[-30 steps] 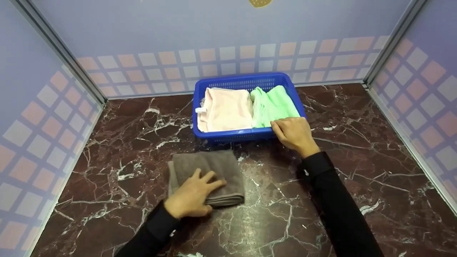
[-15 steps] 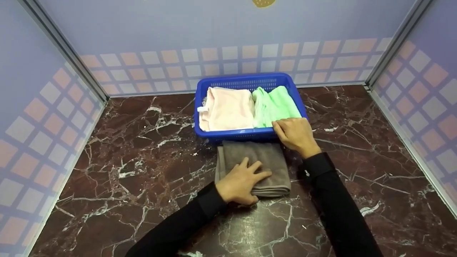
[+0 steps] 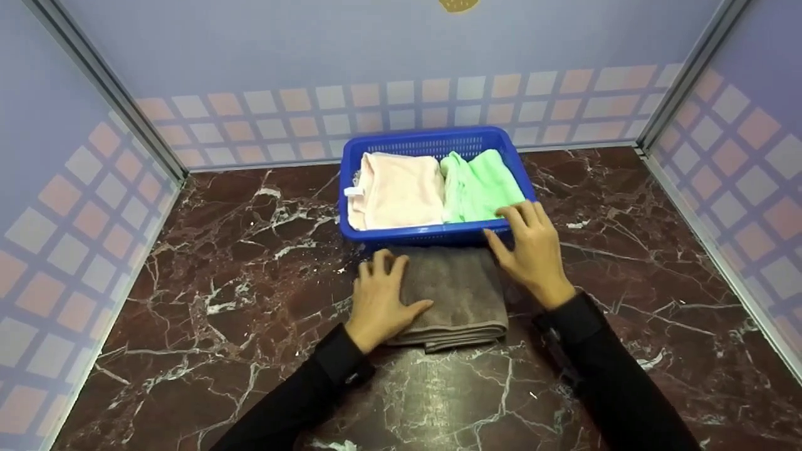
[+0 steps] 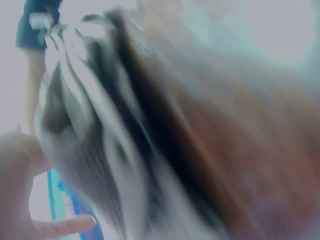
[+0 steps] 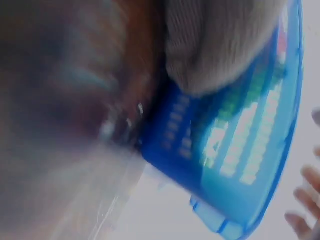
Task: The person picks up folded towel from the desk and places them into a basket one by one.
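A folded grey-brown towel [image 3: 457, 288] lies on the marbled surface, just in front of a blue plastic basket [image 3: 407, 236]. My left hand [image 3: 379, 304] is at the towel's left edge, thumb over the top and the other fingers loosely bent. In the left wrist view the towel's folds [image 4: 90, 165] are blurred beside my spread fingers [image 4: 65, 226]. My right hand [image 3: 536, 257] hovers at the basket's front right corner, fingers relaxed and thumb apart from them. The right wrist view has its fingers [image 5: 306, 197] off the basket wall [image 5: 225, 185].
Inside the basket, a folded pale pink towel [image 3: 404, 191] with a white tag sits left of a folded green towel [image 3: 485, 185]. Panels with pink and white squares enclose the back wall [image 3: 282, 56] and both sides of the marbled surface [image 3: 250, 326].
The grey-brown towel has slid right and slightly forward to the basket's front. My left hand has gone from its top to its left edge. My right hand has let go of the basket rim.
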Demonstrator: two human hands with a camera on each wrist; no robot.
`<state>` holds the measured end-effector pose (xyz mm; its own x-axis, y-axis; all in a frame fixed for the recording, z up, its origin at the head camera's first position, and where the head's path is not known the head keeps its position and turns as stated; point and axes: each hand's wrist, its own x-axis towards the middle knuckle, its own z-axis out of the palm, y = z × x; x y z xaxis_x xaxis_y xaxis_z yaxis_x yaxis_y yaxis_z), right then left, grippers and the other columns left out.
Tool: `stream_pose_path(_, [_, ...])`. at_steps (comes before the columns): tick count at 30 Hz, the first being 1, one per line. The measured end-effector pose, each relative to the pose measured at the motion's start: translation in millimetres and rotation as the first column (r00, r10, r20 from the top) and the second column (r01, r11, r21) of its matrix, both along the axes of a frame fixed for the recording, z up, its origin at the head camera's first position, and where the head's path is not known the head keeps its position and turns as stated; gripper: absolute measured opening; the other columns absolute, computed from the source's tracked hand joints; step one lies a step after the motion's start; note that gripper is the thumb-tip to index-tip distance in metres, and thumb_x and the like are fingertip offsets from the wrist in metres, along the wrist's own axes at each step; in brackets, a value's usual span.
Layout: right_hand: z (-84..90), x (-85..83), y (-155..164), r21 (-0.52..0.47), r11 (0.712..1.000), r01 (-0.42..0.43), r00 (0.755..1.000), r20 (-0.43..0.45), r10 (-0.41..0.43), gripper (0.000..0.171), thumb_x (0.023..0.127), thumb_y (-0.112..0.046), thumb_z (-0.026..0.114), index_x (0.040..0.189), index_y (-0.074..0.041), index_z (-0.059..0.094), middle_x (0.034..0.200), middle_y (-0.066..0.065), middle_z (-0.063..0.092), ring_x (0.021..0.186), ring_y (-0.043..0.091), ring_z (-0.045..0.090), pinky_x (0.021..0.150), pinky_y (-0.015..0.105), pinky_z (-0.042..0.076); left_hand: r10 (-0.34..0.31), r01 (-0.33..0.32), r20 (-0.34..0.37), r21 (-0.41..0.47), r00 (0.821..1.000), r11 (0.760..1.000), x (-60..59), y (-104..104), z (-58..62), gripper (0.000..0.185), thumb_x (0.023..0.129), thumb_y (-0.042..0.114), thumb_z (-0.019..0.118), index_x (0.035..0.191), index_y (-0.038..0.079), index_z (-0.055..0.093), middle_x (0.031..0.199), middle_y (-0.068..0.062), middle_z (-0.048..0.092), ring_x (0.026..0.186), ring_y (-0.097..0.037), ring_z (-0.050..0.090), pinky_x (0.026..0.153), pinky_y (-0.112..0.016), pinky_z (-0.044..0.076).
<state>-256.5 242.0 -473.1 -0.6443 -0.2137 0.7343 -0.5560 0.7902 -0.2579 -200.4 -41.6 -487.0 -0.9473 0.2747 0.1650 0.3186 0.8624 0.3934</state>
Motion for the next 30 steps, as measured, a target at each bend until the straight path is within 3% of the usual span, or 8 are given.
stream_pose_path(2, [-5.1, 17.8, -3, -0.028, 0.999, 0.036, 0.996, 0.087, -0.033, 0.023, 0.094, -0.026, 0.074, 0.101, -0.005, 0.067, 0.088, 0.011, 0.065, 0.078, 0.032, 0.060, 0.067, 0.046, 0.052, 0.051, -0.052, 0.052, 0.026, 0.997, 0.998, 3.2, -7, -0.6, 0.092, 0.079, 0.063, 0.081, 0.152, 0.017, 0.048, 0.135, -0.021, 0.044, 0.111, -0.039, 0.052, 0.088, -0.052, 0.054])
stream_pose_path(4, [-11.9, 33.5, -8, -0.009, 0.998, 0.055, 0.963, 0.265, -0.051, 0.028, 0.096, -0.029, 0.072, 0.104, -0.003, 0.066, 0.087, 0.014, 0.068, 0.074, 0.033, 0.065, 0.065, 0.047, 0.056, 0.053, -0.061, 0.113, 0.070, 0.992, 0.996, 6.1, -11, -0.8, 0.096, 0.081, 0.061, 0.080, 0.158, 0.020, 0.040, 0.127, -0.025, 0.048, 0.103, -0.040, 0.057, 0.085, -0.054, 0.055])
stream_pose_path(7, [-21.0, 47.5, -18, 0.029, 0.999, 0.041, 0.842, 0.537, -0.050, 0.056, 0.099, -0.039, 0.068, 0.130, 0.007, 0.059, 0.111, 0.030, 0.071, 0.095, 0.046, 0.071, 0.084, 0.058, 0.058, 0.006, -0.035, 0.194, 0.149, 0.981, 0.988, 9.4, -8, 0.5, 0.102, 0.083, 0.054, 0.081, 0.164, 0.023, 0.027, 0.126, -0.036, 0.053, 0.106, -0.050, 0.062, 0.091, -0.063, 0.055])
stream_pose_path(9, [-25.3, 51.1, -25, 0.046, 0.999, 0.010, 0.766, 0.642, -0.037, 0.079, 0.097, -0.043, 0.069, 0.145, 0.014, 0.044, 0.130, 0.039, 0.061, 0.115, 0.054, 0.063, 0.099, 0.063, 0.052, -0.043, 0.000, 0.214, 0.198, 0.976, 0.980, 10.5, -2, 0.2, 0.102, 0.085, 0.046, 0.082, 0.165, 0.022, 0.023, 0.131, -0.044, 0.052, 0.113, -0.058, 0.060, 0.099, -0.069, 0.050])
stream_pose_path(11, [-26.8, 51.6, -32, 0.031, 0.999, -0.023, 0.739, 0.673, -0.004, 0.090, 0.095, -0.040, 0.072, 0.151, 0.019, 0.032, 0.137, 0.044, 0.054, 0.124, 0.057, 0.058, 0.106, 0.064, 0.048, -0.077, 0.025, 0.220, 0.230, 0.972, 0.973, 10.9, 3, -0.8, 0.101, 0.086, 0.038, 0.082, 0.165, 0.020, 0.021, 0.131, -0.044, 0.054, 0.117, -0.060, 0.059, 0.103, -0.072, 0.046])
stream_pose_path(15, [-26.2, 48.6, -40, -0.005, 0.998, -0.057, 0.743, 0.668, 0.045, 0.092, 0.092, -0.032, 0.077, 0.153, 0.017, 0.029, 0.131, 0.044, 0.058, 0.118, 0.055, 0.062, 0.101, 0.063, 0.051, -0.103, 0.048, 0.201, 0.262, 0.974, 0.964, 8.0, 11, -3.7, 0.097, 0.085, 0.022, 0.081, 0.163, 0.014, 0.023, 0.101, -0.024, 0.067, 0.099, -0.043, 0.065, 0.096, -0.062, 0.053])
stream_pose_path(19, [-26.3, 45.9, -40, -0.030, 0.998, -0.060, 0.741, 0.669, 0.065, 0.089, 0.092, -0.027, 0.078, 0.153, 0.015, 0.030, 0.127, 0.043, 0.061, 0.115, 0.054, 0.064, 0.098, 0.062, 0.053, -0.123, 0.067, 0.194, 0.275, 0.973, 0.959, 4.4, 13, -4.6, 0.094, 0.084, 0.017, 0.079, 0.161, 0.009, 0.025, 0.082, -0.008, 0.063, 0.089, -0.033, 0.063, 0.087, -0.056, 0.056])
stream_pose_path(30, [-30.1, 48.4, -40, -0.045, 0.994, -0.101, 0.770, 0.629, 0.106, 0.083, 0.090, -0.020, 0.080, 0.149, 0.017, 0.035, 0.123, 0.042, 0.063, 0.112, 0.051, 0.067, 0.096, 0.059, 0.056, -0.185, 0.098, 0.219, 0.356, 0.958, 0.929, 3.1, 12, -7.1, 0.090, 0.083, 0.009, 0.077, 0.159, 0.007, 0.027, 0.085, -0.012, 0.066, 0.072, -0.021, 0.062, 0.086, -0.049, 0.056])
